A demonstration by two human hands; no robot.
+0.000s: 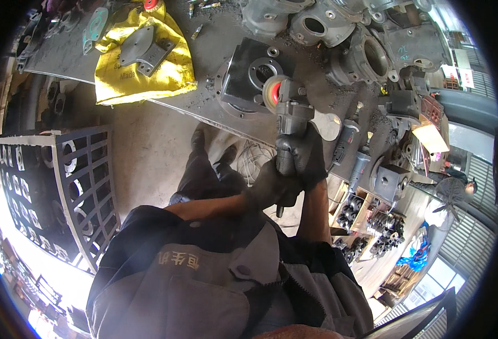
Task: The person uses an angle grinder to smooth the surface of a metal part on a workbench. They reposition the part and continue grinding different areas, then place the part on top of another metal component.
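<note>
Both my hands wear dark gloves and are closed around an angle grinder. My right hand wraps the upper part of its handle. Lower down, my left hand grips near the handle's end. A round disc with a red centre sits at the grinder's head. It overlaps the lower right of a black metal block with a round bore; I cannot tell whether they touch. The block rests on a round flanged base at the bench edge.
A yellow bag with a metal bracket on it lies on the bench at left. Grey castings crowd the far right. Two power tools lie right of my hands. A metal rack stands at left.
</note>
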